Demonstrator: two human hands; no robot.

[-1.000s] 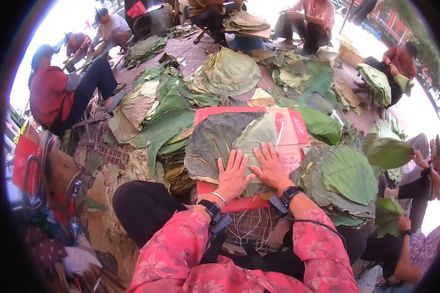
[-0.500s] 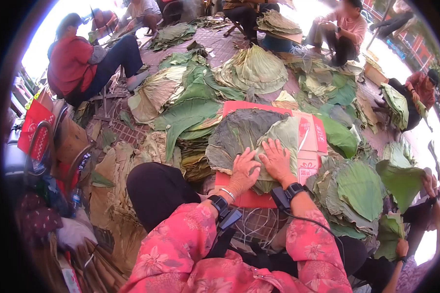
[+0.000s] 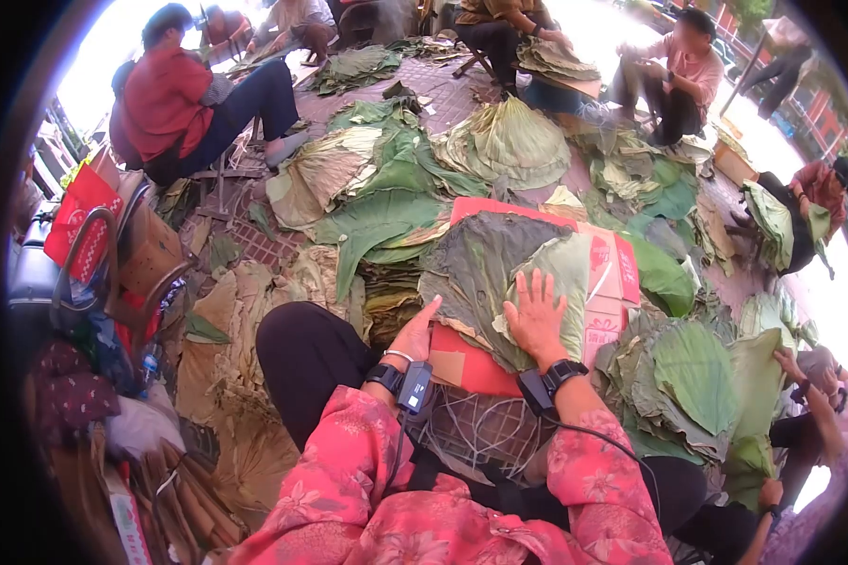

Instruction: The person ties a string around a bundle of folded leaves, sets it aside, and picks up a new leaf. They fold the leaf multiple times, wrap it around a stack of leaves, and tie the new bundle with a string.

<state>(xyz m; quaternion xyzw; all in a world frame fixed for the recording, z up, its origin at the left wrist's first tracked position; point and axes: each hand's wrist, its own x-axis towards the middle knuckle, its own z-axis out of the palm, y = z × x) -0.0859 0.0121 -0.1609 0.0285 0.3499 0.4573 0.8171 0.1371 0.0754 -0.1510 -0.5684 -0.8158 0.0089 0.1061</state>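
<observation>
A large dried lotus leaf (image 3: 481, 268), dark grey-green on the left and paler on the right, lies folded on a red cardboard box (image 3: 485, 372). My right hand (image 3: 537, 315) presses flat on the leaf's paler part, its fingers spread. At the leaf's lower left edge is my left hand (image 3: 413, 331), turned on its side with the thumb side up and a stretched digit pointing at the leaf. Some of its fingers are hidden, and I see nothing held in it. Both wrists wear black straps with small devices.
Stacks of leaves lie close by: a brownish pile (image 3: 391, 306) left of the box and a green-topped pile (image 3: 693, 363) to the right. A pale fan of leaves (image 3: 504, 141) lies ahead. White string (image 3: 481, 424) is below the box. Several people sit around handling leaves.
My left hand has slid off the leaf's top to its left edge and turned on its side. My right hand stays flat on the leaf. The view has shifted slightly.
</observation>
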